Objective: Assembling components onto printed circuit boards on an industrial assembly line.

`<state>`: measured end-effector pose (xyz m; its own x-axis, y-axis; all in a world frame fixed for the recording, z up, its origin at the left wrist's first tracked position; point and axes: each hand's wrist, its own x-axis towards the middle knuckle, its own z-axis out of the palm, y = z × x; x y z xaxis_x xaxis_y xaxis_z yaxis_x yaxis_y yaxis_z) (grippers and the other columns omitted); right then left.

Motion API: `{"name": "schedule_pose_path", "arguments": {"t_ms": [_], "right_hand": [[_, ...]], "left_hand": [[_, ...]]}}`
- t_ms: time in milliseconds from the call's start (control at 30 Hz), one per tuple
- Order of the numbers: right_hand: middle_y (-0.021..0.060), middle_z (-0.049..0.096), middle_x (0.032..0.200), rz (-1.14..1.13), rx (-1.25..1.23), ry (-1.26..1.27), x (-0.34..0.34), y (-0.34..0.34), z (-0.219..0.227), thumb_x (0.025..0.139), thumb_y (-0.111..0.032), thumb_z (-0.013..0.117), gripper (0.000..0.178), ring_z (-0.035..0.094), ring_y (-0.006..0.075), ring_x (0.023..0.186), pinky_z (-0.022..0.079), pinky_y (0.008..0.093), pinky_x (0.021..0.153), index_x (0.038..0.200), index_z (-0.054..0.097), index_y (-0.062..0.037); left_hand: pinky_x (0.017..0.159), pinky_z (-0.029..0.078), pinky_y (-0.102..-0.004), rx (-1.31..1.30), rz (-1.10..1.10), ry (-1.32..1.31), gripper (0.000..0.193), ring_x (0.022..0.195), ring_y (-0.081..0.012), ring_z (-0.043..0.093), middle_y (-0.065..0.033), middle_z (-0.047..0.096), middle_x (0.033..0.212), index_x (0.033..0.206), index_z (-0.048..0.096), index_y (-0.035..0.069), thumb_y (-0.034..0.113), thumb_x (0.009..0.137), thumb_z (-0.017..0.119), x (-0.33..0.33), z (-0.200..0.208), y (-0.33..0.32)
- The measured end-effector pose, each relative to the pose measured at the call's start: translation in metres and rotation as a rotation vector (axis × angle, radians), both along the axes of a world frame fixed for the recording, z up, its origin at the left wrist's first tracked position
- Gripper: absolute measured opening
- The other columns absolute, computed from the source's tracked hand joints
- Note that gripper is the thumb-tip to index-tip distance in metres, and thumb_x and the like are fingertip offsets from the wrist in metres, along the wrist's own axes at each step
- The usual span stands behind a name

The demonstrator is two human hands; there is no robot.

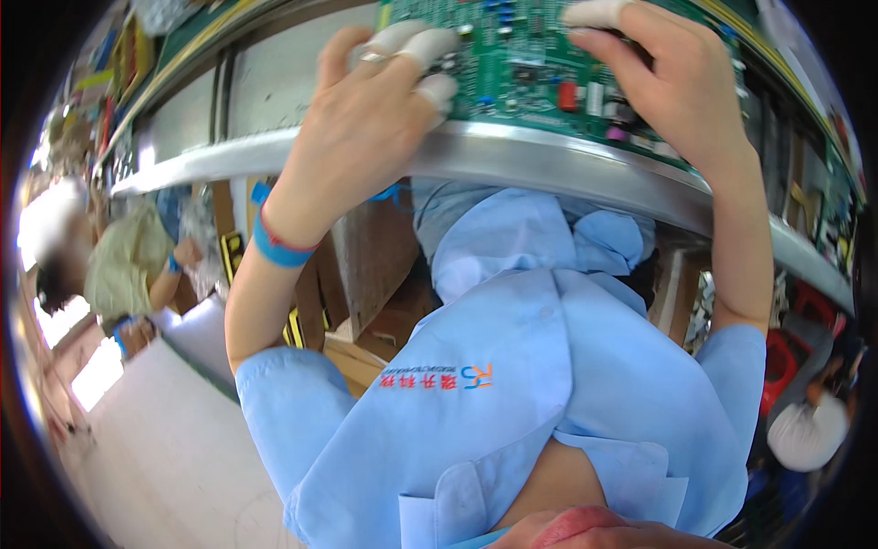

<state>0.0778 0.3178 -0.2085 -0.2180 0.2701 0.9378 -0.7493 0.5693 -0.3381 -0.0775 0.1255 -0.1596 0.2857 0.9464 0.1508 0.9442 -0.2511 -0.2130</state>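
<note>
A green circuit board [521, 110] full of small components lies at the top of the view, over a metal rail. My left hand [375, 110] is at the board's left edge, its fingers apart and bent, with white finger cots on several tips. A ring and a blue wristband show on that hand and wrist. From the right, my right hand [681, 78] reaches over the board, thumb and index finger drawn together in a pinch. Whatever is between those tips is too small to make out. A red component [568, 96] stands on the board between the hands.
The silver rail [512, 151] runs across in front of my body. More boards [837, 220] lie along the line at right. Cardboard boxes [366, 265] are under the rail. At left, another person [133, 261] works near a pale table [174, 439]. Red stools [782, 366] are at right.
</note>
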Motion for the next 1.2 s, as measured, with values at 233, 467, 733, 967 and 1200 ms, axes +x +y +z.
{"name": "schedule_pose_path", "arguments": {"t_ms": [233,467,733,967,1200], "right_hand": [[0.0024,0.067,0.076,-0.301,-0.444,-0.271,0.14,0.023,0.061,0.087,-0.006,0.066,0.014,0.059,0.006,0.068,0.045,0.0215,0.055,0.098,0.067,0.0025],[0.0022,0.07,0.086,-1.645,-0.552,-1.122,0.439,-0.014,0.009,0.085,-0.019,0.068,0.022,0.058,0.0069,0.069,0.044,0.0235,0.06,0.105,0.071,-0.0112],[0.0163,0.068,0.099,-1.503,-0.963,-2.172,0.508,-0.098,-0.159,0.071,-0.023,0.07,0.042,0.064,0.0341,0.096,0.05,0.0428,0.08,0.112,0.064,-0.0148],[0.0179,0.068,0.097,-1.274,-1.206,-1.812,0.529,-0.103,-0.182,0.072,-0.013,0.071,0.037,0.066,0.0263,0.092,0.05,0.0357,0.078,0.107,0.063,-0.0035],[0.0054,0.069,0.095,-1.266,-1.388,-1.096,0.539,-0.096,-0.165,0.081,-0.016,0.07,0.031,0.064,0.0138,0.083,0.05,0.0264,0.07,0.108,0.064,-0.0015]], "left_hand": [[0.106,0.024,-0.0428,0.023,0.186,-0.058,0.032,0.119,-0.0257,0.052,-0.0087,0.059,0.125,0.115,0.064,0.014,0.021,0.084,0.067,-0.031,0.025,-0.021],[0.101,0.031,-0.0372,0.124,0.176,-0.272,0.033,0.118,-0.0244,0.051,-0.0082,0.058,0.127,0.118,0.064,0.008,0.016,0.086,0.066,-0.039,0.012,0.017],[0.097,0.041,-0.0366,0.115,0.081,-0.293,0.028,0.113,-0.0244,0.055,-0.0089,0.058,0.125,0.114,0.065,0.006,0.009,0.086,0.064,-0.016,0.013,0.05],[0.099,0.035,-0.0377,0.117,0.097,-0.232,0.03,0.114,-0.0249,0.052,-0.0083,0.058,0.126,0.117,0.065,0.009,0.017,0.088,0.062,-0.022,0.013,0.041],[0.101,0.033,-0.0369,0.147,0.121,-0.297,0.031,0.114,-0.0244,0.052,-0.0066,0.058,0.127,0.118,0.065,0.011,0.017,0.088,0.062,-0.023,0.013,0.04]]}}
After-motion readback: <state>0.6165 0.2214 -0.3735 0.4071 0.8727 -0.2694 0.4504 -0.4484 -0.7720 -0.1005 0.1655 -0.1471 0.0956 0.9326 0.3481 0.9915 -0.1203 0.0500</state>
